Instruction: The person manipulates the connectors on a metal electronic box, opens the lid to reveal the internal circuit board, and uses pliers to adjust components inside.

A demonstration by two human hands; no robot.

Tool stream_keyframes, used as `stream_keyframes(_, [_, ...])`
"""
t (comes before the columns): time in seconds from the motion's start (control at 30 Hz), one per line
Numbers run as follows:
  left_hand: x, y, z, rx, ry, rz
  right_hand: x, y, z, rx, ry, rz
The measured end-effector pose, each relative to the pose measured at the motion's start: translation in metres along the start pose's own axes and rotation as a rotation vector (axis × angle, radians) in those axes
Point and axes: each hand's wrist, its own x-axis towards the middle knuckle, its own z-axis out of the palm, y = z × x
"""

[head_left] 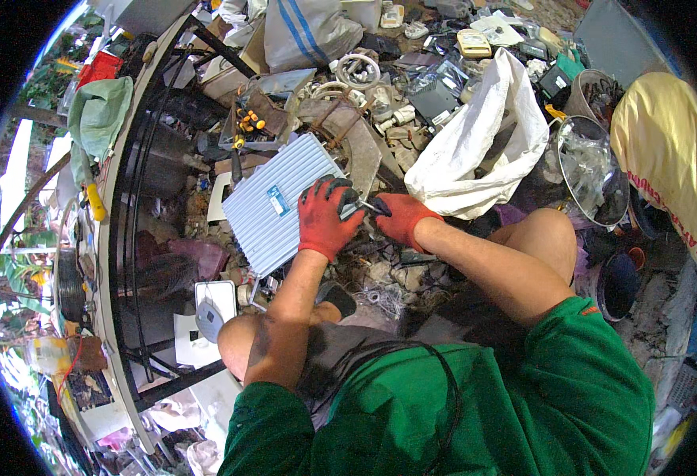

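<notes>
A light blue-grey ribbed metal box [257, 210] with a small blue and white label lies tilted in front of me, left of centre. My left hand [326, 220], in a red glove with dark fingertips, is closed over its right edge. My right hand [402, 220], gloved the same way, is closed around what looks like a screwdriver [371, 207]. Its thin metal shaft points left toward the left hand's fingertips, at the box's edge. Most of the handle is hidden in the glove, and the fingers cover where the tip sits.
A white sack [487, 143] with its mouth spread lies right of the hands. Beyond are piled electronic scraps and a coiled white cable [358, 71]. A tub with clear plastic [593, 170] and a yellow sack [666, 151] stand at right. A black metal frame [130, 214] runs along the left.
</notes>
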Motion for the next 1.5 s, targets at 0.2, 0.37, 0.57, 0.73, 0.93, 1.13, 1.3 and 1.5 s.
stream_keyframes(0.2, [0.006,0.009,0.0,-0.005,0.017,0.006,0.014,0.0,-0.022,-0.24,0.174,-0.113])
stream_keyframes(0.37, [0.003,0.005,-0.001,0.059,-0.028,-0.007,0.024,-0.016,-0.009,-0.163,0.321,-0.051])
stream_keyframes(0.57, [0.001,0.005,0.002,0.103,-0.066,-0.025,0.039,-0.006,0.004,0.324,0.485,0.178])
stream_keyframes(0.73, [0.003,0.01,-0.007,-0.009,-0.046,-0.066,0.038,-0.006,0.004,0.392,0.298,0.136])
stream_keyframes(0.93, [0.003,0.004,-0.001,-0.135,0.058,-0.109,0.036,-0.011,0.02,0.073,0.338,-0.153])
stream_keyframes(1.13, [0.005,-0.006,-0.006,-0.259,0.0,-0.083,0.026,-0.016,0.016,-0.221,0.399,-0.285])
stream_keyframes(1.3, [0.002,-0.024,-0.004,-0.337,0.008,-0.024,0.023,-0.018,0.011,-0.253,0.318,-0.332])
stream_keyframes(1.5, [0.005,-0.02,-0.01,-0.391,0.033,-0.001,0.019,-0.022,-0.002,-0.151,0.238,-0.274])
